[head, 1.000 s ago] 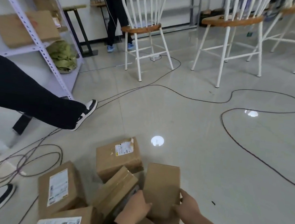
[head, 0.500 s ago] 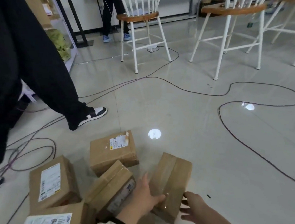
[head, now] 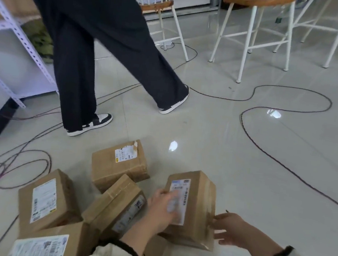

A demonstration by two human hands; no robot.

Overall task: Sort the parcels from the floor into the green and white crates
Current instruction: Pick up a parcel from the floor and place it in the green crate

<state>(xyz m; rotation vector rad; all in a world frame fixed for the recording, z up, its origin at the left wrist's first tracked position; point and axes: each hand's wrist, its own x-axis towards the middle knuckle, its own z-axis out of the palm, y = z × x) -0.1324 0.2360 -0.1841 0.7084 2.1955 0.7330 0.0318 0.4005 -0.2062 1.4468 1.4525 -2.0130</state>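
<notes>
In the head view, the cardboard parcel [head: 201, 194] is seen on the floor at the right of the heap. The left hand [head: 163, 208] is laid flat on it and the right hand [head: 231, 229] is spread at its right edge; nothing is grasped. No crate is shown.

With no fingers curled round it, the parcel could slip when lifted. The cables [head: 264, 144] and the passer-by's legs [head: 100, 64] could be tripped over.

Its shipping label [head: 182, 187] is blurred and unreadable. A handwritten mark [head: 138, 205] on the tilted parcel [head: 114, 200] cannot be made out with certainty.
</notes>
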